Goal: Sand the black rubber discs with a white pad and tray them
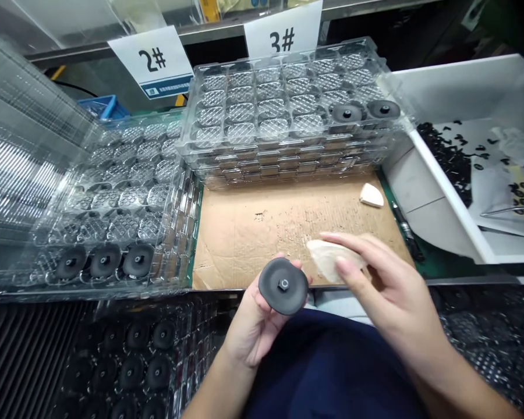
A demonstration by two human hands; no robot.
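A round black disc with a small raised hub (pixel 283 285) rests in my left hand (pixel 255 334), whose fingers grip its edge from below. My right hand (pixel 386 285) pinches a cream-coloured wedge-shaped pad (pixel 332 256) between thumb and fingers. The pad is just right of the disc, and a gap shows between them. Both hands are above the near edge of a cardboard sheet (pixel 240 233). A second, smaller cream wedge (pixel 372 195) lies on the cardboard at its far right.
Behind the cardboard stands a stack of clear plastic trays (pixel 268 125) with two black discs (pixel 347 112) in its front right pockets. Another clear tray (pixel 113 174) at left holds three discs (pixel 105 260). A black pen (pixel 406 230) lies beside a white bin (pixel 452 198) with small black parts.
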